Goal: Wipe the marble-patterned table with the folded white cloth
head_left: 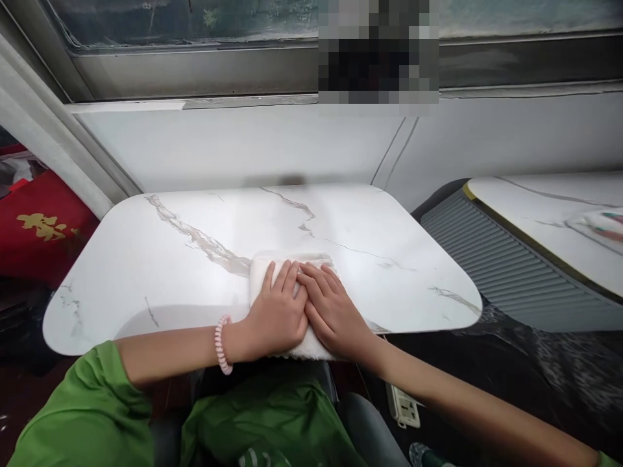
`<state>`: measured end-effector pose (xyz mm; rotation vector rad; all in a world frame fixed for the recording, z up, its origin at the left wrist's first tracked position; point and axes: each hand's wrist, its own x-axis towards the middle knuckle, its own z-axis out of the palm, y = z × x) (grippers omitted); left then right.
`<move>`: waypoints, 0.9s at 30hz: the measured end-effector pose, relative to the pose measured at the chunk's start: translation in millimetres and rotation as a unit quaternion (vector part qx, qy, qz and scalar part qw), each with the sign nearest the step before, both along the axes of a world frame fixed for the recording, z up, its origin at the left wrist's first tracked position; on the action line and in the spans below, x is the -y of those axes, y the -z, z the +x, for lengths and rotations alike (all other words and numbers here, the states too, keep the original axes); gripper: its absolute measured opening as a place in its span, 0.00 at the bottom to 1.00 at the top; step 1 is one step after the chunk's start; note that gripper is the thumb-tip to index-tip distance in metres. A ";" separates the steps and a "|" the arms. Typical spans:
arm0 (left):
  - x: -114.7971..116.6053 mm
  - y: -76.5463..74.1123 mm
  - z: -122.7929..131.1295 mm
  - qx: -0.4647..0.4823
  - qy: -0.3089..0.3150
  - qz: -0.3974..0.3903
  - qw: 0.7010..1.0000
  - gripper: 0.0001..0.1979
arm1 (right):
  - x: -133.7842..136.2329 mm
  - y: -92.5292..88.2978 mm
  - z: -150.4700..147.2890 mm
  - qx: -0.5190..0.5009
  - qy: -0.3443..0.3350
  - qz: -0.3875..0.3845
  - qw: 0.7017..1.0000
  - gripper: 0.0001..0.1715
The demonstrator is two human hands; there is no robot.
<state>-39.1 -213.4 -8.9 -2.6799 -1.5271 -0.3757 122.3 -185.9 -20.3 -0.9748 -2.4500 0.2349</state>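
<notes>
A folded white cloth (pixel 259 272) with a fluffy surface lies at the near edge of a white marble-patterned table (pixel 370 220), its front part reaching over that edge. My left hand (pixel 281 312) rests flat on top of the cloth, fingers stretched out and pointing away from me. Beside it, touching it, my right hand (pixel 335 312) lies flat on the cloth too, with its fingers extended. The two hands cover much of the cloth. A pink coiled band (pixel 223 345) circles my left wrist.
Beyond the table runs a white wall panel (pixel 243 143) under a window. At right stands a second marble-patterned table (pixel 545 207) with a grey ribbed side (pixel 516 266). A red bag (pixel 43 227) sits at left. A power strip (pixel 405 407) is below the table.
</notes>
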 end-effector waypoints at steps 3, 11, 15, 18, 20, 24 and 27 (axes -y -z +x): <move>2.1 0.3 9.4 0.005 0.016 -0.001 1.000 0.28 | 3.1 -2.7 10.8 -0.004 0.014 -0.020 1.000 0.28; -69.1 -1.0 19.4 0.036 -0.039 -0.036 0.998 0.30 | -78.9 -8.2 -5.2 -0.060 0.086 -0.076 0.992 0.22; -136.6 -5.1 12.2 0.028 -0.056 -0.051 0.997 0.28 | -146.5 -6.3 -20.0 -0.058 0.083 -0.059 0.993 0.20; -185.9 -7.3 5.8 0.039 -0.068 -0.044 0.996 0.26 | -198.9 -3.9 -28.6 -0.059 0.094 -0.051 0.992 0.18; -212.6 -7.0 3.3 0.057 -0.088 -0.030 0.994 0.25 | -229.5 -1.7 -33.7 -0.071 0.094 -0.045 0.992 0.15; -247.1 -5.0 2.5 0.072 -0.116 -0.017 0.990 0.24 | -271.1 2.7 -40.3 -0.091 0.101 -0.057 0.989 0.10; -259.1 -4.9 4.0 0.061 -0.130 -0.016 0.989 0.24 | -283.0 4.8 -41.4 -0.101 0.111 -0.069 0.986 0.10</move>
